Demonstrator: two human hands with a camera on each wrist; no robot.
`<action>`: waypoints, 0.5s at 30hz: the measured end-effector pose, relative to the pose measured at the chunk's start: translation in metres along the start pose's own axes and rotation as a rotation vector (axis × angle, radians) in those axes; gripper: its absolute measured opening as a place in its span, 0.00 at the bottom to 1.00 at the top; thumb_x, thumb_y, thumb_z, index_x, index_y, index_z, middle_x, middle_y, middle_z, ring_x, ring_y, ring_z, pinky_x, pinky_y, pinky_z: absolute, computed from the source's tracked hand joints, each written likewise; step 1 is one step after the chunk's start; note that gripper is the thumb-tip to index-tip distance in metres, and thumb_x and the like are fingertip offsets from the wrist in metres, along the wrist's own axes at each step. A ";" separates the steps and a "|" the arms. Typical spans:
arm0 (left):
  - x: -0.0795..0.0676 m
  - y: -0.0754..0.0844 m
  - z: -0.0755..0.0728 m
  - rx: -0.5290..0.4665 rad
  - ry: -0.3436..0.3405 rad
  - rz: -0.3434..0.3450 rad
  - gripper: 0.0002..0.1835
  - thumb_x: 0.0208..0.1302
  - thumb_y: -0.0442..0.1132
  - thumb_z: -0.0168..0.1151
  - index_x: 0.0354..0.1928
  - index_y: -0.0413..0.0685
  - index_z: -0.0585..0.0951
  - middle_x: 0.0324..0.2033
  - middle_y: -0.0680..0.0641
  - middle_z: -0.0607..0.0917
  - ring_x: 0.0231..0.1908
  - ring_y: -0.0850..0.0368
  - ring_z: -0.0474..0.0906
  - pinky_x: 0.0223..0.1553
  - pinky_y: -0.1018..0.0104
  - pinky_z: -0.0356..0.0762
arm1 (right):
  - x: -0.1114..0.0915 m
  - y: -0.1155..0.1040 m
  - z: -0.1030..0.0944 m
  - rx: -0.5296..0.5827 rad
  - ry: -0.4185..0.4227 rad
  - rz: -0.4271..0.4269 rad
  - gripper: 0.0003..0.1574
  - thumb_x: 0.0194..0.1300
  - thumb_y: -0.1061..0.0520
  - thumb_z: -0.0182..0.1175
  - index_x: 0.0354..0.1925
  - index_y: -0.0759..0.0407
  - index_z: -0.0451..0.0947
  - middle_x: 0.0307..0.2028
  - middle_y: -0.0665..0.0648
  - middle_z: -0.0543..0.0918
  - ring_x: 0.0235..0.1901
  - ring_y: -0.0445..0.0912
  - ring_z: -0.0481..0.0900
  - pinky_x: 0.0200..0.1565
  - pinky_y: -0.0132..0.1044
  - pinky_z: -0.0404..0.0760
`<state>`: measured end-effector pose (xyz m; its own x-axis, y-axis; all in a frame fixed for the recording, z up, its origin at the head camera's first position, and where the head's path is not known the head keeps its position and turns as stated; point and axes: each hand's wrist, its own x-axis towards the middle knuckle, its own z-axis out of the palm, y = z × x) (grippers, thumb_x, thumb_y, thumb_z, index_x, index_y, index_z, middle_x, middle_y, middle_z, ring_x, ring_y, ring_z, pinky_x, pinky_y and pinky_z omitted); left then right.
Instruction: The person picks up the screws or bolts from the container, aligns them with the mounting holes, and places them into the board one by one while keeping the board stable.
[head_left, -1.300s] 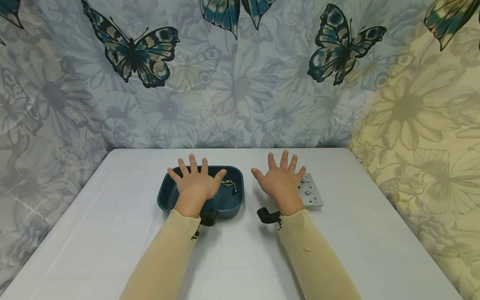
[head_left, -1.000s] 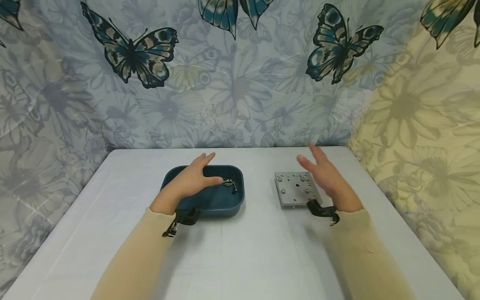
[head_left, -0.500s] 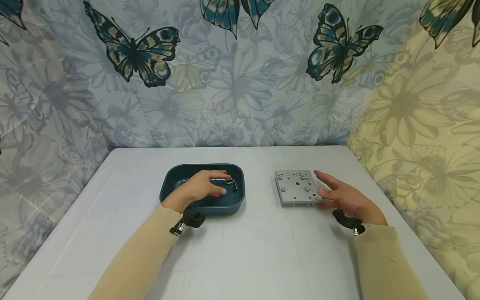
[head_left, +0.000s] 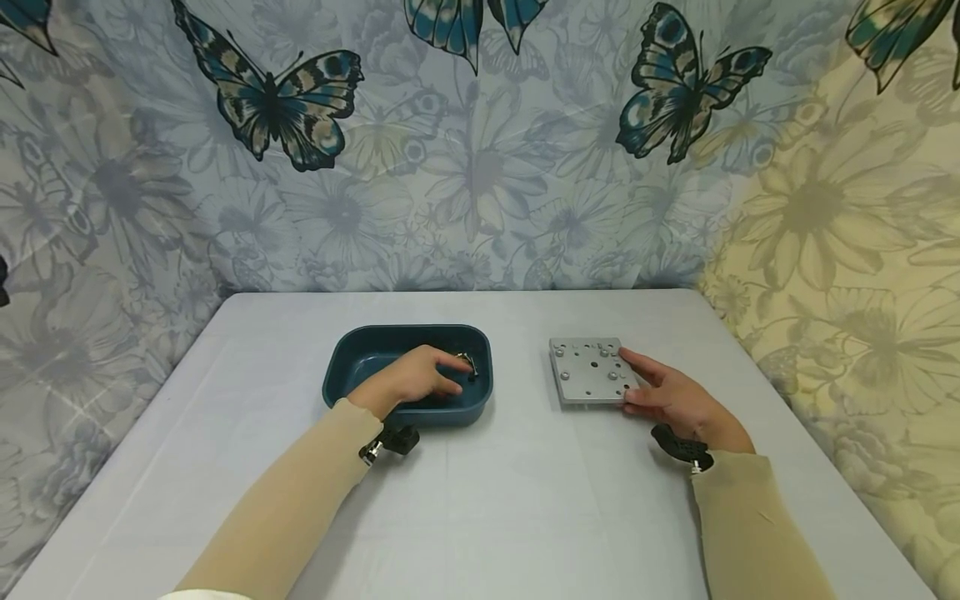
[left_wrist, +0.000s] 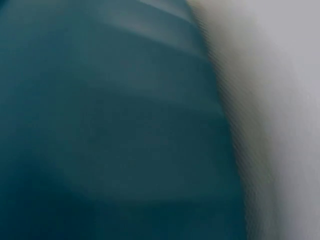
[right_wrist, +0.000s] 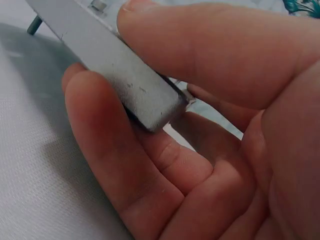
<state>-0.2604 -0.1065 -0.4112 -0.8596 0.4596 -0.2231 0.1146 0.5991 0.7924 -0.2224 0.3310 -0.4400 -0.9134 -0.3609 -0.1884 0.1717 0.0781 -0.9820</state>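
Lying inside the blue tray (head_left: 442, 416), small metal pieces (head_left: 473, 366) are beside the left hand (head_left: 411, 375), its thumb and forefinger parted; the right hand (head_left: 678, 402) grips the drilled metal plate (head_left: 583, 373), right of the tray.

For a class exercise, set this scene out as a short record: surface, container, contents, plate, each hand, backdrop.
Surface: white table
Container: dark teal tray
Contents: small metal parts at the tray's right end
Plate: grey metal plate with holes and screw heads
Left hand: in the tray beside the parts; contact unclear
Right hand: grips the plate's right side
Backdrop: butterfly-and-flower print
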 end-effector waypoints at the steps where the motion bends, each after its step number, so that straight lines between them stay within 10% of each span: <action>1: 0.001 0.000 0.000 0.034 0.002 0.013 0.21 0.60 0.37 0.73 0.56 0.56 0.86 0.62 0.48 0.78 0.43 0.57 0.82 0.49 0.59 0.78 | 0.000 0.000 0.000 0.003 -0.006 -0.005 0.57 0.65 0.69 0.64 0.79 0.59 0.42 0.78 0.62 0.35 0.47 0.43 0.81 0.49 0.39 0.82; 7: 0.006 -0.002 0.000 0.189 -0.005 0.088 0.21 0.60 0.38 0.73 0.57 0.53 0.85 0.64 0.52 0.76 0.61 0.58 0.69 0.61 0.59 0.68 | 0.001 0.003 -0.001 0.001 -0.013 -0.018 0.56 0.65 0.69 0.64 0.79 0.59 0.42 0.78 0.62 0.35 0.47 0.43 0.81 0.48 0.39 0.82; 15: 0.012 -0.002 0.002 0.245 -0.053 0.149 0.21 0.63 0.35 0.69 0.59 0.46 0.83 0.64 0.52 0.76 0.33 0.61 0.83 0.40 0.67 0.80 | 0.000 0.001 0.002 0.018 0.002 0.002 0.56 0.65 0.71 0.63 0.79 0.58 0.43 0.78 0.60 0.36 0.47 0.44 0.81 0.47 0.38 0.82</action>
<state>-0.2699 -0.1010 -0.4162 -0.7977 0.5843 -0.1493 0.3601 0.6601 0.6592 -0.2218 0.3289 -0.4413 -0.9137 -0.3591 -0.1903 0.1801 0.0621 -0.9817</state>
